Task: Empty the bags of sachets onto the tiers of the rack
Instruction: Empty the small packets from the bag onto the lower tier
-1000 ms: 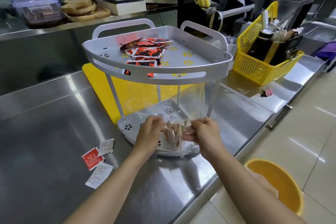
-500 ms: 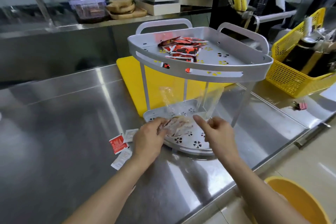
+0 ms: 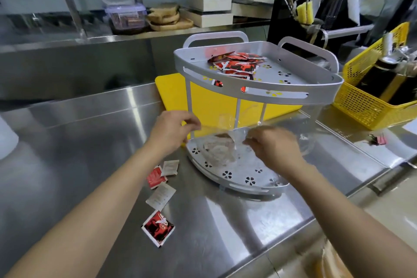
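A grey two-tier corner rack [image 3: 259,91] stands on the steel counter. Its upper tier carries a heap of red sachets [image 3: 237,66]. Over the lower tier [image 3: 246,184] hangs a clear plastic bag [image 3: 228,124], pinched at one edge by my left hand [image 3: 173,131] and at the other by my right hand [image 3: 270,145]. Pale brownish sachets [image 3: 217,149] lie blurred under the bag on the lower tier. Left of the rack, several loose sachets rest on the counter: a red one [image 3: 154,177], white ones [image 3: 161,195] and a red-black one [image 3: 158,228].
A yellow cutting board [image 3: 203,101] lies behind the rack. To the right stands a yellow basket [image 3: 370,106] with dark bottles. A black utensil holder [image 3: 291,20] and containers line the back shelf. The counter edge runs close on the right, with a yellow bin [image 3: 334,262] below.
My hands lifted the bag and spread apart over the lower tier; the pale sachets now lie on the tier. The view shifted, revealing one more sachet on the counter.
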Available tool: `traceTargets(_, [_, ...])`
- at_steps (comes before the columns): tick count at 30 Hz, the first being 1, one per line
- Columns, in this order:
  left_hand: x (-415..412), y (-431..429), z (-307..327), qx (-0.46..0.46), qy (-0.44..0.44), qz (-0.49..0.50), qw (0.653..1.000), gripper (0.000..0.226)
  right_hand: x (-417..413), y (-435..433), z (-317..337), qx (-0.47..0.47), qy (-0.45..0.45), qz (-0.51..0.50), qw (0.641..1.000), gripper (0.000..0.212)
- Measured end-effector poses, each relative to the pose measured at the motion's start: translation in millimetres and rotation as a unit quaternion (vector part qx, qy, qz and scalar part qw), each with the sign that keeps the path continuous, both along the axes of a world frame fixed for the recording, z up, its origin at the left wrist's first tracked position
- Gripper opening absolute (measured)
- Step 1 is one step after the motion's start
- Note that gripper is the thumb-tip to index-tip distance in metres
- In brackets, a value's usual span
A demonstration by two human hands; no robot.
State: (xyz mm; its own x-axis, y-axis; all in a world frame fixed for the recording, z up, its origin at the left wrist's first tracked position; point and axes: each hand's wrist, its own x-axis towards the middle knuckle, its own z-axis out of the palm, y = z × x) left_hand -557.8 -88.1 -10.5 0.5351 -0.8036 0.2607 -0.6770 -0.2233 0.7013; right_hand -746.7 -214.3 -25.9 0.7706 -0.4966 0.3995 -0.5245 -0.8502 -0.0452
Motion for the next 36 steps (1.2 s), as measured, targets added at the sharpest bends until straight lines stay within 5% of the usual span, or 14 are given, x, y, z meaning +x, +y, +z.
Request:
traceTargets(3, [-8,-3,10,-0.118,0.111,0.017,0.987,0.029,1,3,11,-0.055,-0.127,0.005,0.99,0.014])
traceTargets(5, [-16,-7,9,-0.082,0.177,0.005,0.981,0.025,5,10,8,-0.058,-0.09,-0.006,0.994,0.017])
traceTargets(7, [-16,-8,8,-0.057,0.189,0.003,0.98,0.024,6,11,2,-0.031,-0.043,-0.018,0.998,0.018])
traceTargets(13, [-19,-20,14,-0.12,0.166,0.05,0.978,0.028,9,13,7,-0.096,-0.14,-0.031,0.985,0.009])
traceTargets(16, [-22,-25,9,-0.082,0.195,-0.034,0.977,0.028,8,15,3,-0.051,-0.128,-0.018,0.99,0.012])
traceTargets(19, [-13,-21,6,-0.12,0.246,-0.015,0.962,0.024,0,15,1,-0.047,-0.158,-0.003,0.986,0.012])
traceTargets(23, [-22,-16,3,-0.083,0.278,-0.085,0.953,0.017,2,15,2,0.054,-0.028,-0.046,0.997,0.049])
traceTargets(26, [-27,-14,0,-0.059,0.306,-0.117,0.943,0.014,7,19,0,0.038,-0.012,-0.046,0.998,0.024])
traceTargets(30, [-16,-9,-17,0.076,0.235,-0.112,0.963,0.041,6,16,-5,0.026,-0.028,-0.013,0.999,0.016])
traceTargets(36, [-14,-24,-30,0.069,0.126,-0.031,0.989,0.015,1,7,-7,0.037,-0.027,0.026,0.999,0.02])
